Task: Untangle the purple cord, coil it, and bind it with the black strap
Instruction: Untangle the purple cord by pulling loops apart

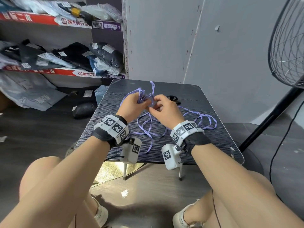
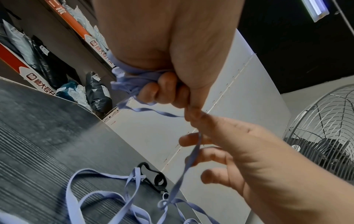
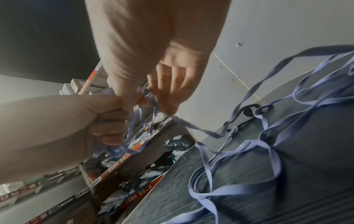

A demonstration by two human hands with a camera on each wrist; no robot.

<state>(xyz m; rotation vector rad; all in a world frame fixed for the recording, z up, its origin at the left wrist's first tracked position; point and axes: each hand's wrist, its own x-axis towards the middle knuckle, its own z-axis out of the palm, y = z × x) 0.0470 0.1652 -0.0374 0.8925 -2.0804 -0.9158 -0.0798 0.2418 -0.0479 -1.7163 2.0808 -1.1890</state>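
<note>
A flat purple cord (image 1: 142, 95) is partly gathered into a bundle, which my left hand (image 1: 138, 102) grips in a fist above the dark table (image 1: 181, 150). The left wrist view shows that fist (image 2: 161, 89) with cord (image 2: 153, 111) spilling out of it. My right hand (image 1: 156, 107) sits right beside it and pinches a strand between thumb and forefinger (image 2: 193, 118), the other fingers spread. From the pinch (image 3: 168, 110) the cord (image 3: 199, 130) trails down into loose tangled loops on the table. The black strap (image 1: 171, 97) (image 2: 159, 180) (image 3: 249, 110) lies on the table behind my hands.
Shelves with bagged parcels (image 1: 65, 55) stand at the left, with more parcels on the floor (image 1: 83, 109). A standing fan (image 1: 287, 55) with a slanted black pole (image 1: 269, 116) is at the right. A grey wall runs close behind the small table's far edge.
</note>
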